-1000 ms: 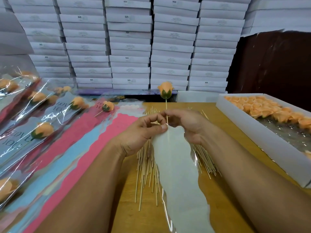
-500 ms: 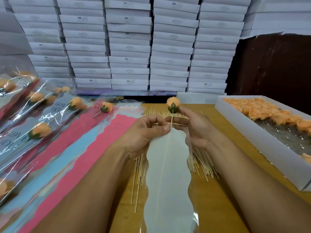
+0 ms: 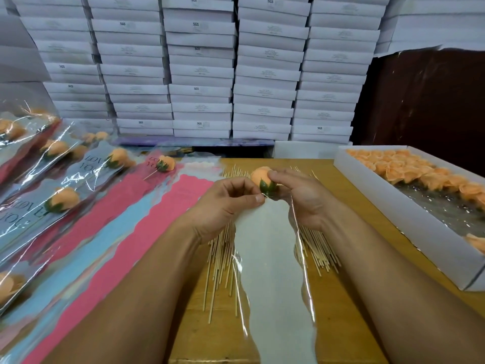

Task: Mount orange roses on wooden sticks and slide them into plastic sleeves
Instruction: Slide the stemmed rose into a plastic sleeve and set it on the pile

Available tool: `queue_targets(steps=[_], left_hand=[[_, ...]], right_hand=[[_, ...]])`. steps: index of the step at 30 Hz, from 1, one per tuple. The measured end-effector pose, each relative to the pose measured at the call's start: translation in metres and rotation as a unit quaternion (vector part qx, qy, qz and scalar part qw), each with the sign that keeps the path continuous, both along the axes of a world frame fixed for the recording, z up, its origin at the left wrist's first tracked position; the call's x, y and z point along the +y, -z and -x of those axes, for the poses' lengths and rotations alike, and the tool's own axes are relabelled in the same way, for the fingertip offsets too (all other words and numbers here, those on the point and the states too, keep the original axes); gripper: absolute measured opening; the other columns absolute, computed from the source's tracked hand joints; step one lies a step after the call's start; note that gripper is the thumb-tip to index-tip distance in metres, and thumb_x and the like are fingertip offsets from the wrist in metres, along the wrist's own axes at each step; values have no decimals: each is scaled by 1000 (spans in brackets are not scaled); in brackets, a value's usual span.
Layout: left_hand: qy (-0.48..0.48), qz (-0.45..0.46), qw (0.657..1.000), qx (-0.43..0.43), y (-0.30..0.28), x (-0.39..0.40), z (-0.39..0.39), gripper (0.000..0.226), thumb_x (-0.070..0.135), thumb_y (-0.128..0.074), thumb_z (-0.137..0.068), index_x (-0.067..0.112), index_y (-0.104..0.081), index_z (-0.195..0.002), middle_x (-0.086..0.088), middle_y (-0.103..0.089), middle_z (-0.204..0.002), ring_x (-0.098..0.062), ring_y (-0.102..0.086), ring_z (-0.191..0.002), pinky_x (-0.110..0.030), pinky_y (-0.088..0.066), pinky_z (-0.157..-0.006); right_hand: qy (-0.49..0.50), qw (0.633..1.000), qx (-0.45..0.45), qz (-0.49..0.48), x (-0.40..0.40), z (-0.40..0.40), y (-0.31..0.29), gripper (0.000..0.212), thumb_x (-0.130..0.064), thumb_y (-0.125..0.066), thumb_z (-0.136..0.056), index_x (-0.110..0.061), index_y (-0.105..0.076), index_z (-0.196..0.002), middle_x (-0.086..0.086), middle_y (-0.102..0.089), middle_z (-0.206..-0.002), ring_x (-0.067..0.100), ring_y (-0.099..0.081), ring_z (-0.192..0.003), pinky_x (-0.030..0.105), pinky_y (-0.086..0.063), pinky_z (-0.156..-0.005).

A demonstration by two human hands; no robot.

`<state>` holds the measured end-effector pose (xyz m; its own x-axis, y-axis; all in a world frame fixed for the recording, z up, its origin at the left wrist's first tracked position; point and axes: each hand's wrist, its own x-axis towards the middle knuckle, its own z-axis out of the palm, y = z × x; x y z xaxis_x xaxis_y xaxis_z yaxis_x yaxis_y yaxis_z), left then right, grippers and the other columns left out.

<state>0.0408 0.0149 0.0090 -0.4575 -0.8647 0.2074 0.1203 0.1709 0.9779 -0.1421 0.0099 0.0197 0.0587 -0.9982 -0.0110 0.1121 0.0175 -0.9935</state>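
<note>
An orange rose [image 3: 259, 175] with a green base sits at the mouth of a clear plastic sleeve [image 3: 273, 264] with a white wavy insert; its stick is inside the sleeve and barely visible. My left hand [image 3: 225, 206] pinches the sleeve's top edge just left of the rose. My right hand [image 3: 301, 198] holds the rose from the right, thumb and fingers around its top and base. The sleeve runs toward me over a pile of wooden sticks [image 3: 220, 261] on the wooden table [image 3: 349, 319].
Finished sleeved roses [image 3: 63, 200] and pink and blue sleeves [image 3: 110, 232] fan out on the left. A long white box [image 3: 409, 229] with several loose orange roses [image 3: 420, 174] lies on the right. Stacked white boxes [image 3: 199, 69] wall off the back.
The rose has come down from well above the sleeve to its mouth as the stick slid in. My right hand moved from the stick up to the rose.
</note>
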Motion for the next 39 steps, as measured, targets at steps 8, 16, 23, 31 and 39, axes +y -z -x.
queue_targets(steps=[8,16,23,31,39], left_hand=[[-69,22,997,4,2,-5,-1,13,3,-71,-87,11,-66,-77,-12,-59,-80,-20,-56,-70,-28,-47,-64],[-131,58,990,3,2,-7,1,9,3,-67,-90,6,-63,-83,-11,-55,-76,-15,-52,-67,-24,-44,-61],[-152,62,986,12,2,-6,4,7,1,-66,-91,-3,-61,-90,-19,-55,-83,-26,-50,-75,-32,-41,-64],[-213,120,968,-49,8,-10,2,6,9,-72,-89,5,-68,-91,-3,-63,-85,-17,-57,-80,-35,-48,-76],[-165,-86,980,-69,-1,-2,8,61,43,-68,-91,18,-45,-143,-6,-63,-119,-23,-69,-98,-39,-60,-85]], right_hand=[[-39,997,59,33,4,-2,0,11,-29,-62,-100,-22,-70,-99,5,-68,-86,25,-58,-82,43,-40,-74],[-49,989,135,23,3,-5,2,42,-59,-57,-95,-26,-72,-73,-11,-65,-65,2,-60,-56,27,-46,-58],[-136,980,144,-2,8,-4,2,64,-63,-79,-65,-14,-77,-105,-1,-74,-90,13,-67,-74,31,-53,-58],[-182,975,107,-67,7,-2,2,57,-8,-85,-75,-5,-56,-124,11,-76,-94,25,-70,-64,25,-53,-41],[2,999,5,-40,-3,4,3,57,6,-72,-83,-16,-50,-132,17,-71,-98,22,-58,-59,23,-40,-35]])
